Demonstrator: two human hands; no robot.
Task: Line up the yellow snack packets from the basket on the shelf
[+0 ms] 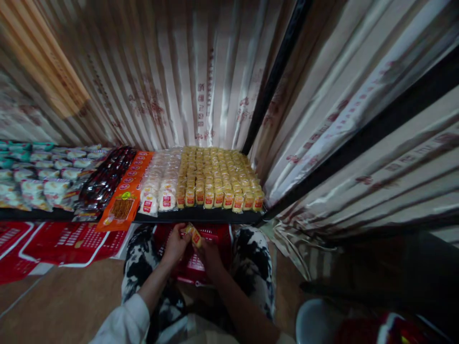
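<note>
My feed showed left hand (178,244) and right hand (208,254) holding 1 pack (195,236) by the shelf's (201,217) front edge; this handling, I judged, next called for care.

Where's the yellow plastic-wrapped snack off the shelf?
Head view, below centre: the yellow snack is held between the left hand and right hand, in front of the black shelf.

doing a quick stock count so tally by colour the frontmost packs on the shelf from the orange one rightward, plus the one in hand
Orange pack: 1
White packs: 2
Front-row yellow packs: 9
Held yellow pack: 1
Total: 13
</note>
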